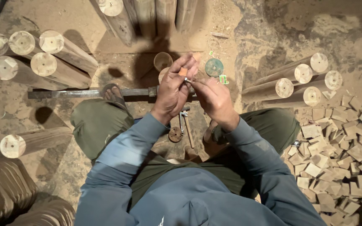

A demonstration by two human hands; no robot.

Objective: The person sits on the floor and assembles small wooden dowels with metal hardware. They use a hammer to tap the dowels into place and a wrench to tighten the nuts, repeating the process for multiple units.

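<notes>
Centre of the frame: left hand [171,91] and right hand [215,100] are meeting above the knees, fingertips pinching a small orange piece [183,72] together with a thin metal bit too small to identify. Behind the hands, a long metal bar [84,93] is lying across the dusty floor [269,29], one sandalled foot [113,95] resting on it. Upper left: turned wooden cylinders [51,58] are lying stacked, end faces showing; a similar group [298,81] is lying at right. Lower right: a heap of small wooden blocks [344,150] is spreading. Near the hands, a green disc [214,67] is sitting on the floor.
</notes>
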